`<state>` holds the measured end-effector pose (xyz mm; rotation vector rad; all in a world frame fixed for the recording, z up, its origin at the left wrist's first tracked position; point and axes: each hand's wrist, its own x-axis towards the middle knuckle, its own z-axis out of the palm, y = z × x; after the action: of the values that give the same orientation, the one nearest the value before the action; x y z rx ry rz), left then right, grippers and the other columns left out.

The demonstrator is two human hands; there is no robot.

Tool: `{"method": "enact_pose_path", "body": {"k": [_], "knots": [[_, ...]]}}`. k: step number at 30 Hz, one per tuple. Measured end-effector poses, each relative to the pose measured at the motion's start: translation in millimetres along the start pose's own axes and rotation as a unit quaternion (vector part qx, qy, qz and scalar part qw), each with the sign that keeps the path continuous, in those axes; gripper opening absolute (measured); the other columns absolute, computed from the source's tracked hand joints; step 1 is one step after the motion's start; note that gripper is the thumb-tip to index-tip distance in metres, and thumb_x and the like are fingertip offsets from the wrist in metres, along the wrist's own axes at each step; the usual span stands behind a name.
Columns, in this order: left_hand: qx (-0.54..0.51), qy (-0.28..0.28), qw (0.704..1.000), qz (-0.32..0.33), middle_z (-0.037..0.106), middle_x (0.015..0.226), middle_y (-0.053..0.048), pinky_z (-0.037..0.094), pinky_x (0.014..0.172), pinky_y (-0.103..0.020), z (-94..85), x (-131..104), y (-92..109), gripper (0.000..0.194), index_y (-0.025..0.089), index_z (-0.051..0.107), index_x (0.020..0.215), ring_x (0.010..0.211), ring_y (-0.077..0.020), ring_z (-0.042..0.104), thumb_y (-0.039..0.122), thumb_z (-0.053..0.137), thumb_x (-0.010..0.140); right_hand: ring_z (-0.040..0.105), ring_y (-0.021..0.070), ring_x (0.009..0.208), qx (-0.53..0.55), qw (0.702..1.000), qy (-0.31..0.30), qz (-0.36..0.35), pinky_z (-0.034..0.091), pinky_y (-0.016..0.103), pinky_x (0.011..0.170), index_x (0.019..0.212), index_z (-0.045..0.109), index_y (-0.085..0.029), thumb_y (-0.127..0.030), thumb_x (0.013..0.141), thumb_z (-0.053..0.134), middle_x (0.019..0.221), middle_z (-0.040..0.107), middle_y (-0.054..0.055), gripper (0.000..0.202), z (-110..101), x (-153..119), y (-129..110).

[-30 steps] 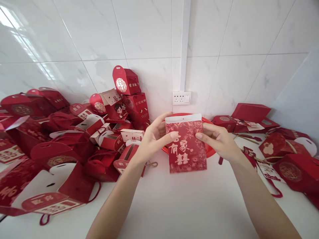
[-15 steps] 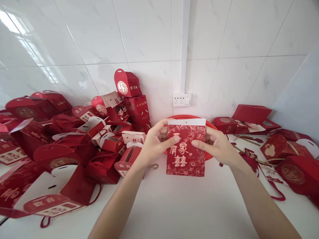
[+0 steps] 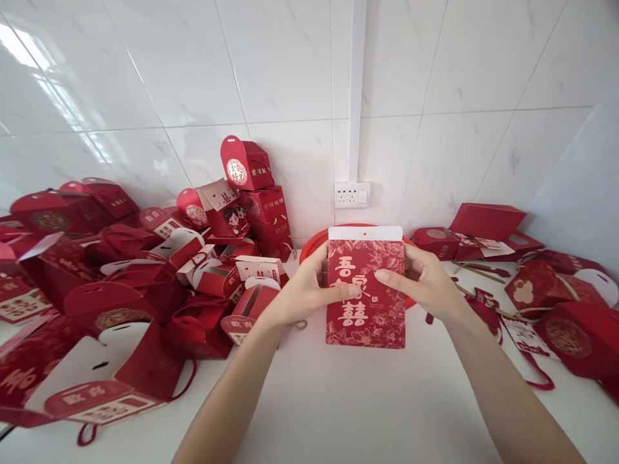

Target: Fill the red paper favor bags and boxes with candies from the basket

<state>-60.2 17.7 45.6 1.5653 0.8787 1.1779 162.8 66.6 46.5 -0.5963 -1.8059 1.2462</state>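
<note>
Between my two hands stands a red paper gift bag point(image 3: 367, 328) with pale flower prints and large light characters on its front. A white flap with a small hole sticks up along its top edge. My left hand point(image 3: 314, 287) grips the bag's left side, thumb across the front. On the opposite side my right hand point(image 3: 423, 280) has its thumb pressed to the front face. The other fingers of both hands are partly hidden behind the bag. Behind it, a red plastic basket point(image 3: 316, 240) is mostly covered by the bag and hands.
Red gift boxes, some open, crowd the left; one large open box point(image 3: 140, 361) lies near the front. A box stack point(image 3: 265, 212) leans by the tiled wall, near a socket point(image 3: 352, 194). At right are more red boxes point(image 3: 575, 335), cords and tags on the white table point(image 3: 377, 406).
My left hand has slid lower on the bag, uncovering the top character. The bag has shifted slightly right and down, and its white flap shows more evenly.
</note>
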Motion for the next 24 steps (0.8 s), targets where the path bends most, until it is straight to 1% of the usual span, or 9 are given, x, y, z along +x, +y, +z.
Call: {"method": "enact_pose_path", "body": {"k": [2, 5, 8, 11, 13, 15, 18, 21, 24], "knots": [[0.015, 0.004, 1.0, 0.017, 0.071, 0.122, -0.008, 0.061, 0.086, -0.034, -0.3, 0.4, -2.6, 0.057, 0.024, 0.056, 0.131, 0.108, -0.0264, 0.07, 0.03, 0.082, 0.08, 0.075, 0.0239, 0.094, -0.013, 1.0, -0.006, -0.001, 0.063, 0.035, 0.077, 0.115, 0.066, -0.022, -0.043, 0.082, 0.079, 0.113, 0.076, 0.007, 0.041, 1.1, 0.4, 0.0], [0.029, 0.013, 0.999, 0.033, 0.072, 0.118, -0.008, 0.061, 0.084, -0.032, 0.1, 1.9, -4.3, 0.05, 0.021, 0.059, 0.126, 0.104, -0.0254, 0.07, 0.031, 0.08, 0.082, 0.074, 0.0238, 0.093, -0.019, 1.0, 0.007, -0.011, 0.063, 0.036, 0.075, 0.115, 0.067, -0.022, -0.043, 0.082, 0.079, 0.113, 0.076, 0.007, 0.04, 3.3, 1.0, 0.5], [0.021, 0.015, 0.999, 0.033, 0.073, 0.114, -0.007, 0.061, 0.081, -0.031, 1.4, 2.9, -3.7, 0.045, 0.02, 0.062, 0.121, 0.1, -0.0243, 0.071, 0.03, 0.081, 0.081, 0.075, 0.0244, 0.093, 0.001, 1.0, 0.013, -0.016, 0.063, 0.035, 0.072, 0.113, 0.068, -0.022, -0.042, 0.082, 0.079, 0.11, 0.077, 0.007, 0.038, 4.0, 1.3, 1.1], [-0.002, 0.008, 1.0, 0.026, 0.074, 0.111, -0.006, 0.06, 0.081, -0.031, 3.1, 3.1, -2.0, 0.043, 0.02, 0.063, 0.119, 0.097, -0.0226, 0.071, 0.03, 0.081, 0.081, 0.076, 0.0235, 0.091, 0.022, 1.0, 0.0, -0.013, 0.063, 0.033, 0.071, 0.111, 0.069, -0.022, -0.039, 0.083, 0.079, 0.108, 0.077, 0.006, 0.034, 0.9, 1.0, 0.9], [-0.009, 0.024, 0.999, 0.032, 0.074, 0.107, -0.006, 0.059, 0.079, -0.029, 3.5, 3.1, -0.9, 0.036, 0.019, 0.066, 0.116, 0.094, -0.0209, 0.071, 0.033, 0.077, 0.085, 0.076, 0.0225, 0.089, 0.022, 1.0, -0.022, -0.004, 0.062, 0.033, 0.072, 0.109, 0.07, -0.023, -0.037, 0.082, 0.079, 0.106, 0.078, 0.006, 0.032, -1.6, 0.7, 0.5], [-0.003, 0.056, 0.997, 0.051, 0.074, 0.099, -0.005, 0.057, 0.075, -0.026, 2.7, 3.4, -0.4, 0.031, 0.017, 0.068, 0.112, 0.088, -0.0184, 0.07, 0.036, 0.074, 0.087, 0.075, 0.0216, 0.087, 0.014, 0.999, -0.045, 0.002, 0.062, 0.032, 0.073, 0.107, 0.071, -0.022, -0.035, 0.081, 0.081, 0.103, 0.078, 0.005, 0.031, -2.4, 0.5, 0.5], [0.02, 0.081, 0.994, 0.072, 0.073, 0.086, -0.003, 0.054, 0.067, -0.023, -0.4, 4.3, -1.1, 0.032, 0.019, 0.07, 0.114, 0.074, -0.0142, 0.066, 0.036, 0.073, 0.088, 0.074, 0.02, 0.087, 0.014, 0.999, -0.049, -0.008, 0.061, 0.031, 0.073, 0.107, 0.07, -0.022, -0.038, 0.087, 0.074, 0.102, 0.077, 0.005, 0.026, 0.5, 0.8, 1.4], [0.05, 0.083, 0.992, 0.086, 0.074, 0.091, -0.003, 0.053, 0.065, -0.023, -3.0, 5.3, -3.0, 0.032, 0.021, 0.072, 0.117, 0.072, -0.013, 0.066, 0.034, 0.073, 0.088, 0.072, 0.0178, 0.088, 0.01, 0.999, -0.026, -0.028, 0.06, 0.029, 0.073, 0.118, 0.067, -0.024, -0.039, 0.094, 0.066, 0.107, 0.075, 0.004, 0.028, 4.3, 0.9, 2.3], [0.076, 0.092, 0.987, 0.108, 0.076, 0.102, -0.006, 0.055, 0.071, -0.023, -3.0, 6.3, -4.0, 0.027, 0.02, 0.076, 0.111, 0.083, -0.0157, 0.069, 0.033, 0.074, 0.087, 0.07, 0.0152, 0.076, -0.006, 0.999, -0.001, -0.038, 0.058, 0.027, 0.066, 0.129, 0.063, -0.027, -0.037, 0.093, 0.067, 0.095, 0.074, 0.002, 0.037, 5.0, 0.4, 2.4]]}}
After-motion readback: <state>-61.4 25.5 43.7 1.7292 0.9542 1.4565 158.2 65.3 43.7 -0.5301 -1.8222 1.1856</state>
